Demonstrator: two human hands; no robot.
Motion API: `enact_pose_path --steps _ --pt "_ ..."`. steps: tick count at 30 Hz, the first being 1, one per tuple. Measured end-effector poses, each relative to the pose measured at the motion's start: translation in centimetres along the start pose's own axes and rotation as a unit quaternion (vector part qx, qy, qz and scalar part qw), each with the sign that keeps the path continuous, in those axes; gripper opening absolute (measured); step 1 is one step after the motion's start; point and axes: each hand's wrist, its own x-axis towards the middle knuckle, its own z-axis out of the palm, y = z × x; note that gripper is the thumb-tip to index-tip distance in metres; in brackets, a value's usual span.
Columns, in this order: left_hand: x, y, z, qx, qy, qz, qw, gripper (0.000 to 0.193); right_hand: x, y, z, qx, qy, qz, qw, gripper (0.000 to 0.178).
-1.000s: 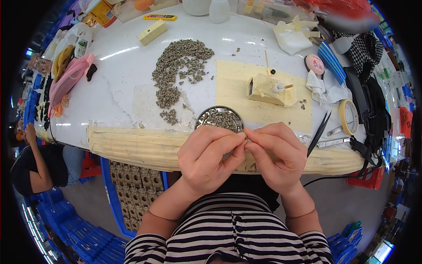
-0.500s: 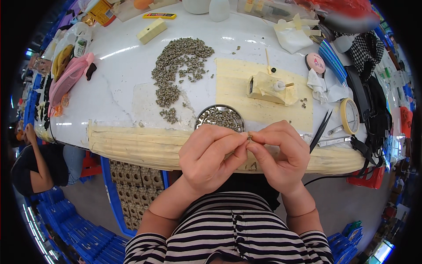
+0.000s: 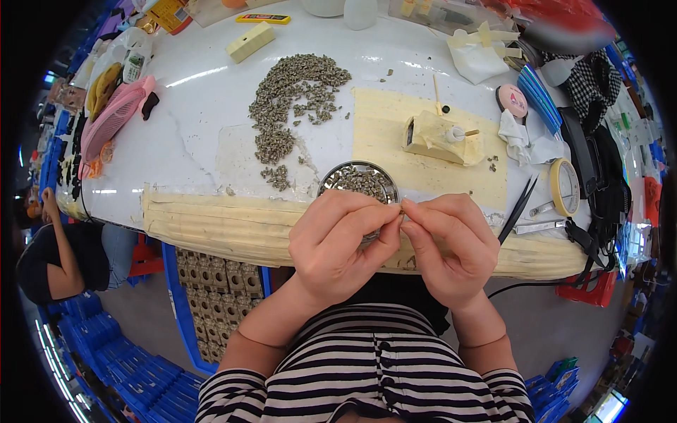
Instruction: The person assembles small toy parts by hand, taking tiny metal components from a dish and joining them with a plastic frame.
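My left hand [image 3: 328, 243] and my right hand [image 3: 455, 247] meet fingertip to fingertip just above the table's near edge. Each is closed in a pinch of thumb and forefinger. Between them is a tiny metal part [image 3: 402, 210], mostly covered by the fingertips, so its shape cannot be made out. Right behind my left fingers stands a round steel dish [image 3: 389, 182] with many similar small metal parts in it; my fingers hide its near side. A large curved heap of small metal parts [image 3: 273, 144] lies farther back on the white table.
Masking tape pads the table's front edge [image 3: 211, 218]. A tape-wrapped block [image 3: 430, 137] sits on a yellowish sheet [image 3: 374, 113]. Black tweezers [image 3: 518, 208] and a tape roll [image 3: 564, 187] lie at right. A blue crate [image 3: 173, 296] of metal parts stands below; another person [image 3: 70, 261] sits left.
The view has shifted slightly, so the table's things appear a little higher and to the right. My fingertips have drawn closer together over the tiny part, which now shows less.
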Motion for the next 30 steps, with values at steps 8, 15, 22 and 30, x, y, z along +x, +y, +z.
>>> enact_pose_path --steps 8,15,22,30 --pt "-0.1 0.0 -0.7 -0.029 -0.027 0.073 0.997 0.031 -0.2 0.5 -1.0 0.174 -0.077 0.119 0.974 0.019" --pt "0.0 -0.2 -0.5 -0.033 -0.036 0.084 0.995 0.033 -0.2 0.5 -1.2 0.274 -0.053 0.203 0.939 0.012" --pt "-0.1 -0.3 0.1 -0.012 -0.009 0.054 0.998 0.031 -0.4 0.7 -0.8 0.082 -0.021 0.054 0.995 0.021" --pt "-0.2 -0.5 0.4 0.000 0.017 0.031 0.999 0.027 -0.2 0.0 0.1 -0.028 0.025 -0.021 0.999 0.027"
